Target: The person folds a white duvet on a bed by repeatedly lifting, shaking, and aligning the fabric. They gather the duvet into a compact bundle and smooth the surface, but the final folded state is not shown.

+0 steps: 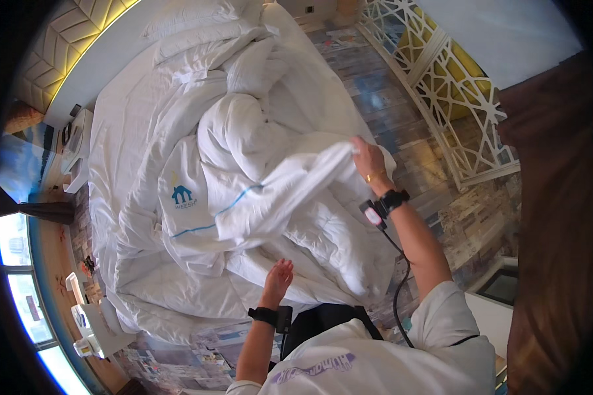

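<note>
My right hand (pixel 368 159) grips a corner of a white duvet cover (pixel 272 212) and holds it up off the bed, so the cloth stretches in folds toward the left. A blue stripe and a printed house logo show on the cover. Beneath and around it lies a bulky white duvet (pixel 242 131), crumpled across the mattress; where cover and duvet part is hard to tell in places. Above the near edge of the bed, my left hand (pixel 278 277) is raised with nothing in it. Its fingers are slightly bent, apart from the cloth.
White pillows (pixel 202 39) are stacked at the headboard end of the bed. A white lattice partition (pixel 449 94) stands right of it, by a brown curtain (pixel 558 237). To the left are a bedside shelf (pixel 79 138) and a white table (pixel 104 328) near the window.
</note>
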A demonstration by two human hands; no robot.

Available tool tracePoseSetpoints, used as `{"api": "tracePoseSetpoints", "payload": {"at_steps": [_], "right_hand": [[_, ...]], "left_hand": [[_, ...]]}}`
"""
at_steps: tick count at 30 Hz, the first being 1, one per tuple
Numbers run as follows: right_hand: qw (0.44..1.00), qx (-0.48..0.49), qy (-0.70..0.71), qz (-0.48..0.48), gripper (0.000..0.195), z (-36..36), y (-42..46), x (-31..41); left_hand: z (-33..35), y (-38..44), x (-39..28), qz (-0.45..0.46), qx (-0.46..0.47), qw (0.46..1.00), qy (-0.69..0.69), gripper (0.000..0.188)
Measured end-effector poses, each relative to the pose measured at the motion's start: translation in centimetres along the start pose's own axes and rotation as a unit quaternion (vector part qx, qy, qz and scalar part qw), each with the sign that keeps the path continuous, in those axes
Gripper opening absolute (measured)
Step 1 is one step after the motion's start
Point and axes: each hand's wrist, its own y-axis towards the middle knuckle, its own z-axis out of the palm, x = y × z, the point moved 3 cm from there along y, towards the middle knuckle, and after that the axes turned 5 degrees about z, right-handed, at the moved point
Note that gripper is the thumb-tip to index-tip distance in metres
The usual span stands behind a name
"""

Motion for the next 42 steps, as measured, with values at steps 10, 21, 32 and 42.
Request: {"api": "tracePoseSetpoints", "payload": {"at_steps": [10, 21, 32, 42], "right_hand": [[0.996, 0.05, 0.064, 0.022, 0.09, 4.8, -16.3, -1.7], [0.932, 0.359, 0.005, 0.044, 0.039, 12.2, -29.6, -1.0], [0.825, 0.479, 0.171, -0.246, 0.03, 5.5, -41.6, 15.4], [0.955, 0.209, 0.043, -0.205, 0.057, 2.6, -29.5, 4.7]], "left_hand": [[-3.3, -6.6, 4.5, 0.063, 0.015, 0.996, -0.06, 0.031], [-8.0, -15.7, 15.0, 0.053, -0.034, 0.998, 0.006, 0.034], [-2.3, -20.5, 8.4, 0.198, -0.048, 0.972, 0.121, 0.048], [-0.5, -15.9, 12.4, 0.21, -0.179, 0.948, 0.162, 0.044]]}}
